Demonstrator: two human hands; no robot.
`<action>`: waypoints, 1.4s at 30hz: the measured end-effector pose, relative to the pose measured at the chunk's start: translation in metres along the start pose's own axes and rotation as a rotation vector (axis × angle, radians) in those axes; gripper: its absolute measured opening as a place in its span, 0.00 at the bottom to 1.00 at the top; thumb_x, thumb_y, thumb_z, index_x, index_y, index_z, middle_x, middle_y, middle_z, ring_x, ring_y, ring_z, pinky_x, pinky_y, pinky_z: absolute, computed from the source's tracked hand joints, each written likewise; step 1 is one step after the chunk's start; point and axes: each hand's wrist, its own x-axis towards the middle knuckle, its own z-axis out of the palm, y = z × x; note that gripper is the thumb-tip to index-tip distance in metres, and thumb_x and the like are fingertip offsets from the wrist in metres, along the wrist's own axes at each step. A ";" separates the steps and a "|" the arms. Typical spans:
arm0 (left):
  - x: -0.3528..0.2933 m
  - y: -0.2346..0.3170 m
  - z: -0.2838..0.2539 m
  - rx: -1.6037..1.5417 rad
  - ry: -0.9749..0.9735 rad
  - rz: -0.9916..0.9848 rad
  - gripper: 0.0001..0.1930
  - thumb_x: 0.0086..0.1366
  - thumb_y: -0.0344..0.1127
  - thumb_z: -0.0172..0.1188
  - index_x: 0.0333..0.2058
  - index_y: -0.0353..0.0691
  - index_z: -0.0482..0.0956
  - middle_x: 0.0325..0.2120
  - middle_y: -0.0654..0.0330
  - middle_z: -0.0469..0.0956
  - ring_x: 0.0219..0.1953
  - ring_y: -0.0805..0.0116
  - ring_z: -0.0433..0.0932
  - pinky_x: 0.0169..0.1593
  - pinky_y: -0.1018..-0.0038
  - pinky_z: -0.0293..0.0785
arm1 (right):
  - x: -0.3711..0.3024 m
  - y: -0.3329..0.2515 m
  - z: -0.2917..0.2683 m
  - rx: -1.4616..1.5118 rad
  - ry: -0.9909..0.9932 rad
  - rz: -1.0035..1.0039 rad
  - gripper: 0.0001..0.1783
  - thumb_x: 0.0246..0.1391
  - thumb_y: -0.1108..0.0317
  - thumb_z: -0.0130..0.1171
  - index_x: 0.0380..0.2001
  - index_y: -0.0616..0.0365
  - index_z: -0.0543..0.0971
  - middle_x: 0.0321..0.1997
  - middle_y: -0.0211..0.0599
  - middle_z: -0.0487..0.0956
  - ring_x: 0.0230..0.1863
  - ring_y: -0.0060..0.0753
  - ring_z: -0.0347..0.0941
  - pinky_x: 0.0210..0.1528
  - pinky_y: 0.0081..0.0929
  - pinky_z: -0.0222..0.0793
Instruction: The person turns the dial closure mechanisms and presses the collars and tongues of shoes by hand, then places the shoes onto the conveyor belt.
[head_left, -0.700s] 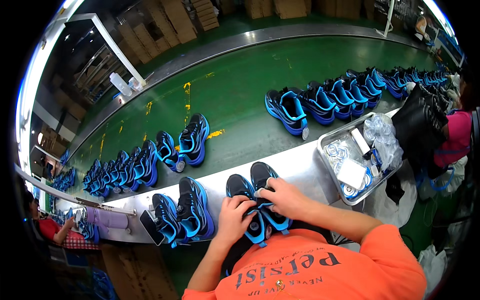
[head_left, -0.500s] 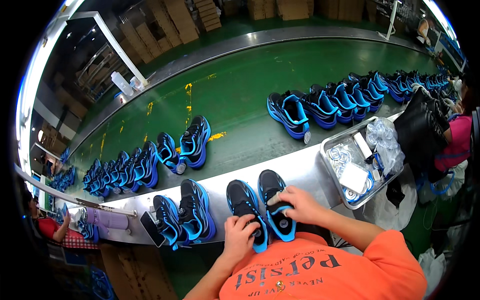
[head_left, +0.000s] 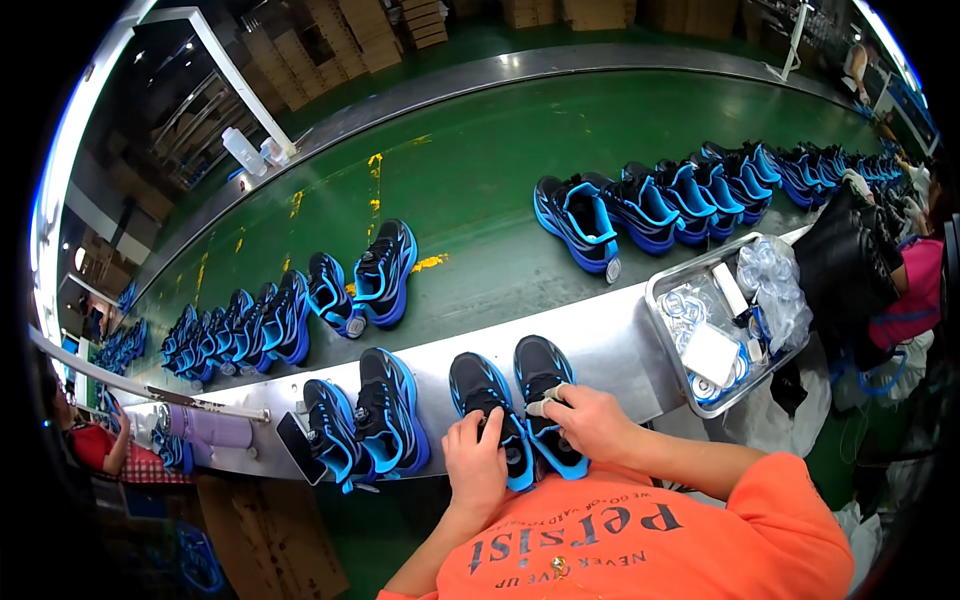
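Two shoes: black-and-blue pair side by side, toes pointing away, on the steel ledge right in front of the body.
Left shoe: heel end under the left hand; toe and laces uncovered.
Right shoe: just beside the left shoe, heel end under the right hand.
Left hand: fingers curled and close together, pressed down on the rear of the left shoe; whether clamped round it cannot be told.
Right hand: fingers bent together on the tongue area of the right shoe; forefinger wrapped in pale tape, tip touching the shoe.
Second pair: same colours, on the ledge to the left, near but apart from the handled pair.
Phone: dark slab tilted at the ledge's near edge, touching the second pair's left side.
Tray: steel, on the ledge to the right, holding blue-and-white rings, a white card and crumpled clear plastic.
Belt: green, beyond the ledge, curving across the view.
On the belt: one pair straight ahead to the left, a dense row further left, another long row to the right.
Bottle: white, at the belt's far rail.
Far right: another person's pink sleeve behind a black bundle.
Far left: someone in red, low by the ledge.
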 end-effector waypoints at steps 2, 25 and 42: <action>0.004 0.006 -0.005 0.006 -0.029 0.008 0.29 0.49 0.25 0.63 0.54 0.39 0.74 0.49 0.48 0.72 0.49 0.50 0.71 0.50 0.58 0.67 | 0.000 -0.005 -0.005 -0.007 -0.003 0.026 0.20 0.49 0.73 0.62 0.48 0.50 0.78 0.46 0.44 0.74 0.42 0.48 0.75 0.41 0.38 0.75; 0.004 0.005 0.024 -0.082 0.145 0.197 0.24 0.49 0.18 0.57 0.47 0.38 0.80 0.46 0.50 0.78 0.42 0.51 0.77 0.46 0.63 0.76 | -0.026 0.010 0.000 -0.046 0.051 -0.081 0.30 0.46 0.77 0.57 0.57 0.52 0.75 0.59 0.47 0.71 0.53 0.47 0.72 0.49 0.34 0.75; 0.038 0.023 0.014 -0.228 0.109 0.043 0.05 0.56 0.29 0.65 0.32 0.39 0.80 0.30 0.57 0.76 0.37 0.55 0.73 0.41 0.65 0.71 | -0.035 0.021 -0.022 -0.054 -0.206 -0.081 0.18 0.57 0.64 0.60 0.52 0.47 0.79 0.66 0.60 0.61 0.58 0.58 0.68 0.53 0.40 0.73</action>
